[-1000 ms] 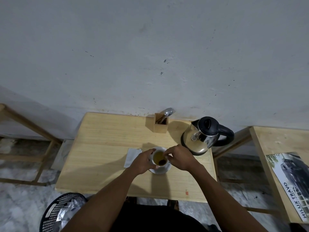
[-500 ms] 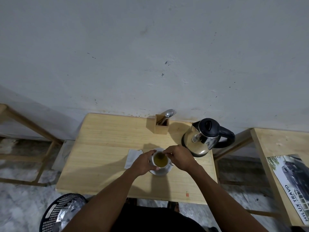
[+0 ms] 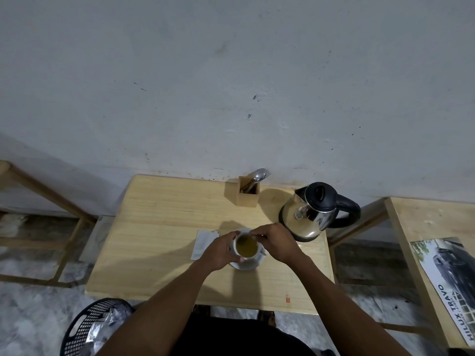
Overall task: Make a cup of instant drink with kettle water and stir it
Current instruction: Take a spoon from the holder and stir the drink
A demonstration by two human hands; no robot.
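A white cup (image 3: 246, 246) full of yellow-green drink stands on a white saucer (image 3: 248, 264) in the middle of the wooden table (image 3: 164, 227). My left hand (image 3: 221, 250) wraps around the cup's left side. My right hand (image 3: 276, 242) is over the cup's right rim, fingers pinched on a thin spoon (image 3: 245, 241) that dips into the drink. The steel kettle (image 3: 312, 213) with black lid and handle stands just right of my right hand. A torn white sachet (image 3: 203, 244) lies flat left of the cup.
A wooden holder (image 3: 248, 191) with a spoon and fork stands at the table's back edge by the wall. A black mesh bin (image 3: 90, 330) with wrappers sits on the floor at lower left. A second table (image 3: 421, 227) with a car poster (image 3: 452, 286) stands at right.
The spoon has shifted around inside the cup while my right hand circles above the rim. My left hand stays on the cup. The dark patch in the drink has gone.
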